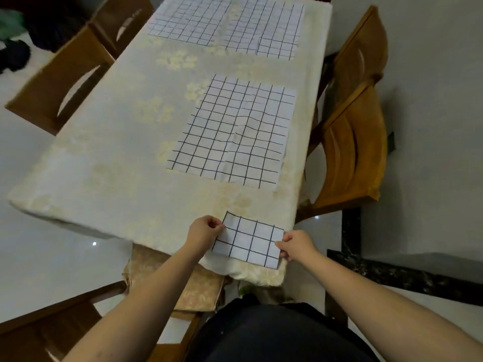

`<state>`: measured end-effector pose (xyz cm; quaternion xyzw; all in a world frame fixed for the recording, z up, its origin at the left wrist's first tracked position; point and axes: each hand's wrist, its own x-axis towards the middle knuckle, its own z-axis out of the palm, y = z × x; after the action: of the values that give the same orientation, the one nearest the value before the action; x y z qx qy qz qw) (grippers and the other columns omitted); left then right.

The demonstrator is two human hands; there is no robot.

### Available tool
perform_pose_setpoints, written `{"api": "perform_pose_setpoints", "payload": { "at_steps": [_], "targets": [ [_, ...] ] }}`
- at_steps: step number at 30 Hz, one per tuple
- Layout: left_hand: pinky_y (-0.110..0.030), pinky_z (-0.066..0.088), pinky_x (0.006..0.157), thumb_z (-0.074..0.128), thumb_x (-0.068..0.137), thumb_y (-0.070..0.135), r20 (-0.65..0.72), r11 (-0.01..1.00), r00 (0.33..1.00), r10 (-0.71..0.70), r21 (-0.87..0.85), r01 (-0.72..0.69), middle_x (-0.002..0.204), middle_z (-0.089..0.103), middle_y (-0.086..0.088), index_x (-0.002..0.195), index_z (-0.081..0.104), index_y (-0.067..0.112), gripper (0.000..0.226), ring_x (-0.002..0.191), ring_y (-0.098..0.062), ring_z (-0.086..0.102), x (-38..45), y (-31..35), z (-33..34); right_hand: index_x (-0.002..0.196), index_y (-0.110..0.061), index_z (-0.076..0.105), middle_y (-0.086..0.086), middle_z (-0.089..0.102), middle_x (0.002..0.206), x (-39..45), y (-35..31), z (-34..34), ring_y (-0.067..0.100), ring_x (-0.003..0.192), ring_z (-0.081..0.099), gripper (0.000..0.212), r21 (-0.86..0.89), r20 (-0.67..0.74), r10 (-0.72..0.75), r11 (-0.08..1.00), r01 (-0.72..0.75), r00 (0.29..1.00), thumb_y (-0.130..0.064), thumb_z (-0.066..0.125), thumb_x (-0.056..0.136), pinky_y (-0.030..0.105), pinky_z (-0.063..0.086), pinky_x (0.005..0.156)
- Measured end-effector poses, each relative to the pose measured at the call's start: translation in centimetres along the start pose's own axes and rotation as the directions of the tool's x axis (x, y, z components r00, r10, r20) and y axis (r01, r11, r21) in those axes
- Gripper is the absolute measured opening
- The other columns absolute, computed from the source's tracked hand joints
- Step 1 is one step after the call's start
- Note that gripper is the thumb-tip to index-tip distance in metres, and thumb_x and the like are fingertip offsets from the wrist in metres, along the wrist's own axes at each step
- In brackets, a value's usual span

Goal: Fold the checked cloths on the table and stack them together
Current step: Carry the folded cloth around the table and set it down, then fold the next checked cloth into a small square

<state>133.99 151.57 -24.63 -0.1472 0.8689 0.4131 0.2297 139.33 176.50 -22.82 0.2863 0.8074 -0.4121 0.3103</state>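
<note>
- So far, one folded cloth (249, 240) lies at the near corner of the table (109, 158), a small checked rectangle, flat on the pale flowered cover.
- Left hand (202, 231) has fingers curled in, pinching the folded cloth's left edge near its far corner.
- Right hand (296, 245) pinches the right edge, low down, fingers curled round the cloth's rim. Both hands look to be squaring or setting the piece down; judgement only.
- Middle cloth (235, 131) lies spread open, well beyond the folded one, toward the table's right side. A crease runs down its centre. Not yet folded.
- Far left cloth (187, 20) and far right cloth (264, 27) lie open side by side at the table's far end, edges touching or overlapping; cannot tell which. The right one seems to have a smaller patch at its near corner.
- Tally: one of four visible cloths folded, three left, no stack begun; roughly a quarter done.
- Around: wooden chairs (355, 142) on both sides, glossy pale floor.
</note>
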Motion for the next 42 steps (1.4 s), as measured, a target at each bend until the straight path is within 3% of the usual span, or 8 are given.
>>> {"api": "perform_pose_setpoints", "payload": {
  "at_steps": [5, 12, 18, 22, 26, 36, 39, 42],
  "targets": [
    [-0.025, 0.042, 0.067, 0.068, 0.086, 0.024, 0.017, 0.98, 0.999, 0.047, 0.192, -0.05, 0.08, 0.065, 0.001, 0.088, 0.065, 0.017, 0.008, 0.076, -0.016, 0.059, 0.2, -0.1, 0.1, 0.07, -0.008, 0.066, 0.003, 0.068, 0.06, 0.6, -0.3, -0.4, 0.003, 0.041, 0.058, 0.024, -0.193, 0.005, 0.02, 0.981, -0.019, 1.0, -0.022, 0.066, 0.089, 0.022, 0.048, 0.05],
    [-0.019, 0.039, 0.057, 0.073, 0.083, 0.024, -0.016, 0.962, 0.993, 0.114, 0.253, -0.106, 0.076, 0.06, 0.005, 0.094, 0.057, 0.017, 0.02, 0.068, -0.01, 0.055, 0.3, -0.2, 0.3, 0.08, -0.011, 0.07, 0.0, 0.072, 0.075, 1.6, -0.6, -0.5, 0.016, 0.065, 0.069, 0.036, -0.458, -0.001, -0.029, 0.889, 0.025, 1.0, -0.046, 0.062, 0.087, 0.032, 0.058, 0.067],
    [-0.03, 0.039, 0.059, 0.069, 0.084, 0.024, -0.103, 0.893, 0.968, 0.229, 0.419, -0.166, 0.083, 0.053, 0.0, 0.086, 0.054, 0.015, 0.017, 0.072, -0.02, 0.051, -0.2, -0.1, 1.2, 0.1, -0.016, 0.066, 0.004, 0.066, 0.1, 1.8, -1.0, -0.9, 0.023, 0.087, 0.064, 0.035, -0.71, 0.007, -0.165, 0.694, 0.121, 0.986, -0.048, 0.056, 0.089, 0.033, 0.055, 0.07],
    [-0.033, 0.045, 0.056, 0.072, 0.07, 0.003, 0.014, 0.72, 0.898, 0.44, 0.593, -0.362, 0.082, 0.059, -0.004, 0.087, 0.065, 0.014, 0.022, 0.07, -0.026, 0.054, -0.6, -0.1, 2.1, 0.097, -0.016, 0.065, 0.003, 0.065, 0.096, 2.1, -1.0, -1.0, 0.022, 0.086, 0.063, 0.03, -0.725, 0.056, -0.211, 0.663, 0.185, 0.976, -0.042, 0.052, 0.092, 0.029, 0.048, 0.064],
    [-0.034, 0.046, 0.055, 0.073, 0.066, 0.006, 0.11, 0.62, 0.873, 0.475, 0.663, -0.42, 0.09, 0.063, -0.001, 0.095, 0.067, 0.021, 0.032, 0.07, -0.026, 0.058, -1.1, 0.0, 3.2, 0.09, -0.016, 0.063, 0.003, 0.062, 0.089, 2.5, -1.4, -1.7, 0.021, 0.079, 0.06, 0.028, -0.736, 0.082, -0.271, 0.632, 0.241, 0.959, -0.039, 0.048, 0.093, 0.028, 0.042, 0.059],
    [-0.037, 0.049, 0.074, 0.051, 0.094, 0.022, 0.014, 0.74, 0.891, 0.453, 0.552, -0.385, 0.106, 0.063, -0.003, 0.109, 0.066, 0.017, 0.022, 0.09, -0.026, 0.06, -1.0, 1.7, 3.0, 0.077, -0.015, 0.055, 0.004, 0.06, 0.08, 4.0, -3.8, -4.3, 0.024, 0.072, 0.058, 0.035, -0.71, 0.078, -0.371, 0.631, 0.313, 0.925, -0.042, 0.045, 0.096, 0.029, 0.041, 0.054],
    [-0.039, 0.05, 0.076, 0.052, 0.094, 0.019, -0.038, 0.784, 0.899, 0.436, 0.505, -0.359, 0.107, 0.063, -0.005, 0.113, 0.064, 0.015, 0.023, 0.091, -0.026, 0.06, -0.6, 2.3, 2.5, 0.078, -0.014, 0.058, 0.002, 0.062, 0.076, 4.7, -4.8, -5.3, 0.022, 0.069, 0.059, 0.037, -0.607, 0.012, -0.404, 0.724, 0.327, 0.915, -0.044, 0.046, 0.096, 0.031, 0.045, 0.055],
    [-0.038, 0.05, 0.079, 0.055, 0.092, 0.018, -0.082, 0.818, 0.906, 0.416, 0.469, -0.333, 0.109, 0.061, -0.005, 0.115, 0.062, 0.017, 0.024, 0.093, -0.025, 0.06, -0.1, 3.0, 2.0, 0.095, -0.018, 0.06, 0.0, 0.063, 0.088, 6.2, -5.9, -6.4, 0.02, 0.078, 0.06, 0.026, -0.39, -0.011, -0.387, 0.85, 0.353, 0.922, -0.042, 0.051, 0.094, 0.032, 0.051, 0.065]
  ]
}}
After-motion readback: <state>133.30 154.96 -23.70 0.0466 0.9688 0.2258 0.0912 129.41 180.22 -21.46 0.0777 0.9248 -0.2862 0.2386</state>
